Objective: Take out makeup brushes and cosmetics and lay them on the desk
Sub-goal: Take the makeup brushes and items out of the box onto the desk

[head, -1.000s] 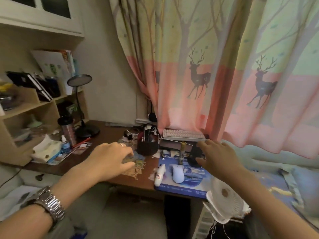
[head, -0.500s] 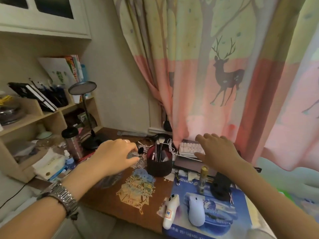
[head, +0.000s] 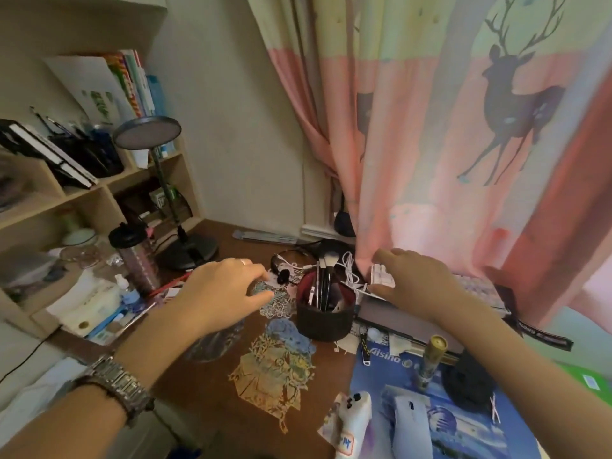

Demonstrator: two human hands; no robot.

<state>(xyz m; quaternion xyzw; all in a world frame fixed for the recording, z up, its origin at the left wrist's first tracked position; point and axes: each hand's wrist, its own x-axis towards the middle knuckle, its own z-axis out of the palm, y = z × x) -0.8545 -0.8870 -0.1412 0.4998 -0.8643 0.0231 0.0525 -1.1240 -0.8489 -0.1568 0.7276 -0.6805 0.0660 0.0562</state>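
I'm hovering left hand [head: 222, 289] and right hand [head: 414, 283] either side of brush cup [head: 323, 318], both loosely open, touching nothing.

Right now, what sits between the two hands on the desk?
In the head view, the dark brush cup stands between the left hand and the right hand, with makeup brushes upright in it. Neither hand touches it.

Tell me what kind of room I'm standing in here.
Most likely a bedroom or study corner at home: a cluttered wooden desk with a desk lamp, a mouse on a blue pad, a deer-print curtain behind, and a pot of makeup brushes.
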